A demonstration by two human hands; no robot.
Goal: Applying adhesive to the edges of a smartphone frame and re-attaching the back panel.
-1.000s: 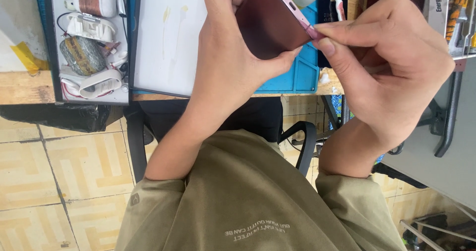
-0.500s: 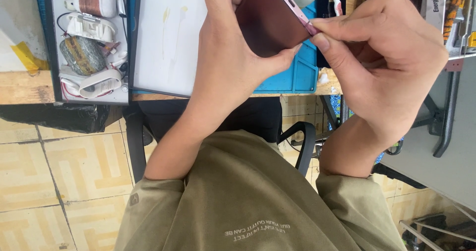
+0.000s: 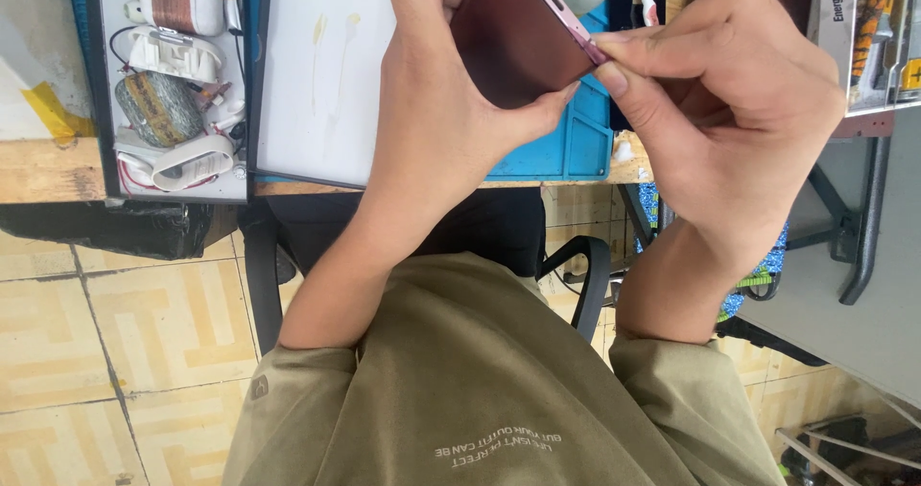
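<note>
At 9 o'clock, a grey tray (image 3: 106, 190) holds a copper coil (image 3: 177, 0), white plastic parts and wires (a cluttered lot). Next right, a white mat (image 3: 321, 83) lies on the wooden bench edge (image 3: 48, 169), with a blue repair mat (image 3: 576, 150) beyond it.

Left hand (image 3: 436, 112), about 12 o'clock, is curled shut around the dark red smartphone (image 3: 513, 40), thumb under its lower edge, holding it tilted above the blue mat.

Right hand (image 3: 729, 102), at 2 o'clock, is nearly closed, thumb and forefinger pinched on the phone's pink-framed corner (image 3: 597, 52); whether they grip a tiny tool or part there, cannot tell.

Change over the last second: barely any, the pinch has slid a touch along the corner and the phone is tipped slightly more. Judged: fine work at that edge goes on, nothing freed.

Grey cabinet (image 3: 863, 256) at 3 o'clock.
</note>
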